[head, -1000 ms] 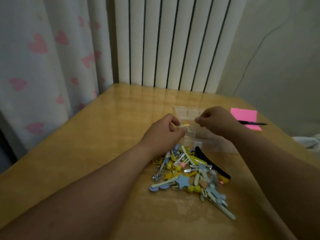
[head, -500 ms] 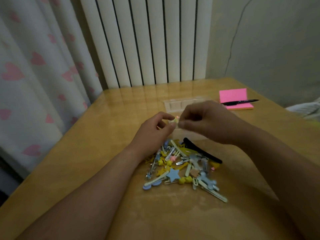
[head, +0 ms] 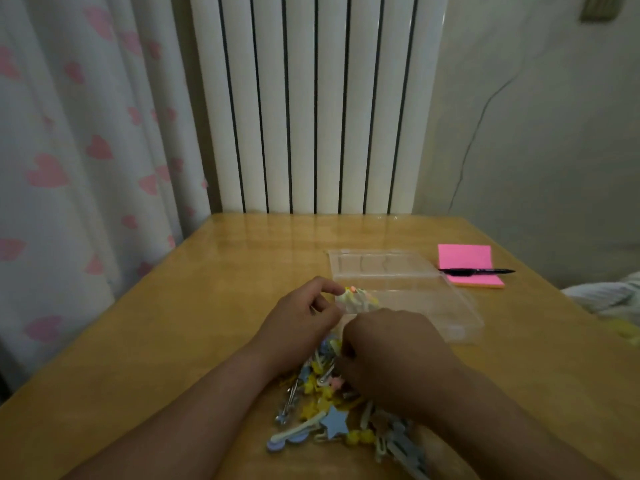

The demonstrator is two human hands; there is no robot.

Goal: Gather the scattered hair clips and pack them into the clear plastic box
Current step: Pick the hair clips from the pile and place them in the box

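Observation:
A heap of small hair clips [head: 332, 420], yellow, blue and pale green, lies on the wooden table near me. Just behind it stands the open clear plastic box [head: 446, 317] with its lid [head: 381, 265] folded back. My left hand [head: 301, 323] pinches a small bunch of pale clips [head: 356, 297] at the box's near left corner. My right hand [head: 391, 355] is lowered, knuckles up, onto the top of the heap; its fingertips are hidden among the clips, so its grip cannot be made out.
A pink sticky-note pad [head: 467, 265] with a black pen [head: 478, 271] across it lies right of the box. A white radiator [head: 311, 105] stands behind the table [head: 173, 323], a heart-patterned curtain [head: 69, 168] to the left, pale cloth [head: 606, 296] at the right edge.
My right hand has dropped from beside the left hand's fingertips down onto the heap of clips. The left hand keeps its bunch of clips by the box. The camera has tilted up.

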